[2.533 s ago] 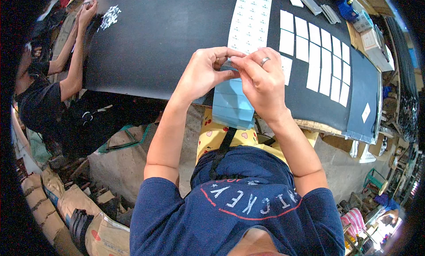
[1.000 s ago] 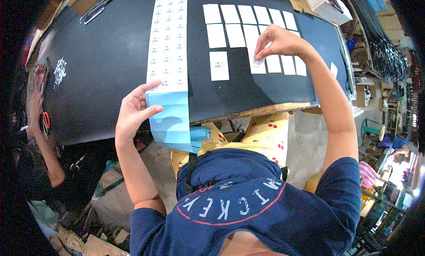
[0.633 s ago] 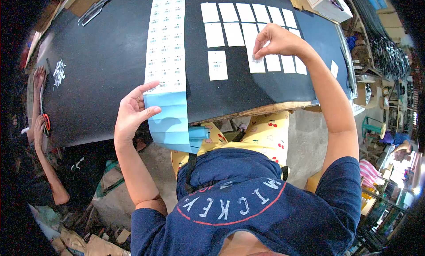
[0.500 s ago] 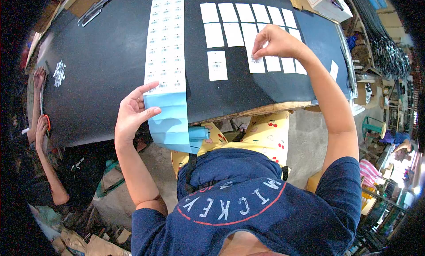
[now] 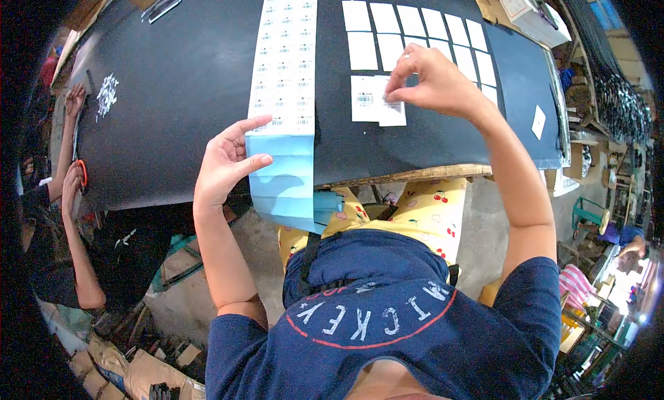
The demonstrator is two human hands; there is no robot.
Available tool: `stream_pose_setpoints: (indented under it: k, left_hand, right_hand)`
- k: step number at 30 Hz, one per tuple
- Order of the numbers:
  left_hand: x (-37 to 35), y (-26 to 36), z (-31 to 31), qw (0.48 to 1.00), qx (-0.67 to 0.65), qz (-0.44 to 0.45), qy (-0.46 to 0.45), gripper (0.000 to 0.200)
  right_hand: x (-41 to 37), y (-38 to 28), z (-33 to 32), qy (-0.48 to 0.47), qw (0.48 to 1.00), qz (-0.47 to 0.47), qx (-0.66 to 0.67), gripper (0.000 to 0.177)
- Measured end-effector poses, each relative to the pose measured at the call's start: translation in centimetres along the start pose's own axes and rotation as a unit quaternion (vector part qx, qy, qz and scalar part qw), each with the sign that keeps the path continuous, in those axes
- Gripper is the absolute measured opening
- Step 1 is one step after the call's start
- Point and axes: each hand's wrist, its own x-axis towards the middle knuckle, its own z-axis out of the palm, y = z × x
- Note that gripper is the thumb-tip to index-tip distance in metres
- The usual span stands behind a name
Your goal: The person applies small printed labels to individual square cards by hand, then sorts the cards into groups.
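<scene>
My right hand (image 5: 432, 82) has its thumb and forefinger pinched together on a white card (image 5: 392, 115). A small barcode label shows at the fingertips; whether they hold the label's edge too is hard to see. Right beside it, edges touching or slightly overlapping, lies another labelled card (image 5: 364, 99). My left hand (image 5: 232, 161) is at the left edge of a long strip of barcode labels (image 5: 283, 61), fingers apart. Its forefinger reaches over the lowest labels and its thumb over the bare blue backing (image 5: 283, 179), which hangs past the table edge.
Rows of white cards (image 5: 357, 16) lie on the black table (image 5: 180, 103). A single card (image 5: 538, 122) sits at the right. White scraps (image 5: 106, 96) are at the left, near another person's hands with orange-handled scissors (image 5: 83, 173). White boxes (image 5: 526, 9) stand at the back right.
The view has shifted. Against the table, my right hand has slid the card left from its row to the labelled card. My left hand stays at the strip.
</scene>
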Motion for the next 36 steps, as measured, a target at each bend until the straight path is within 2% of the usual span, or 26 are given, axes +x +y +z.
stream_pose_setpoints:
  k: [8, 11, 16, 19, 23, 25, 36]
  left_hand:
    - [-0.2, 0.1, 0.0, 1.000, 0.001, 0.006, 0.000, 0.061]
    - [-0.1, 0.0, -0.1, 1.000, 0.001, 0.003, -0.003, 0.061]
    - [0.0, -0.2, -0.3, 1.000, -0.002, 0.005, -0.008, 0.062]
    - [0.0, 0.0, -0.3, 1.000, 0.003, 0.003, -0.010, 0.061]
    - [0.0, 0.0, -0.2, 1.000, -0.001, 0.003, -0.005, 0.061]
    - [0.0, -0.1, -0.2, 1.000, 0.002, 0.002, -0.004, 0.061]
    - [0.0, -0.3, -0.1, 1.000, 0.009, 0.013, -0.001, 0.062]
  right_hand:
    - [3.5, 0.5, 2.9, -0.014, 0.998, 0.034, 0.054, 0.013]
    - [3.4, 0.3, 3.6, -0.026, 0.992, 0.084, 0.086, 0.011]
    - [2.3, -0.6, 4.2, 0.087, 0.993, 0.000, -0.076, 0.008]
    - [1.7, -1.2, 4.6, 0.108, 0.989, 0.019, -0.104, 0.008]
    - [0.8, -1.3, 5.5, 0.141, 0.983, 0.043, -0.109, 0.008]
    - [0.6, -1.2, 5.9, 0.187, 0.978, 0.043, -0.082, 0.006]
    - [-0.2, -1.2, 6.7, 0.229, 0.966, 0.047, -0.114, 0.010]
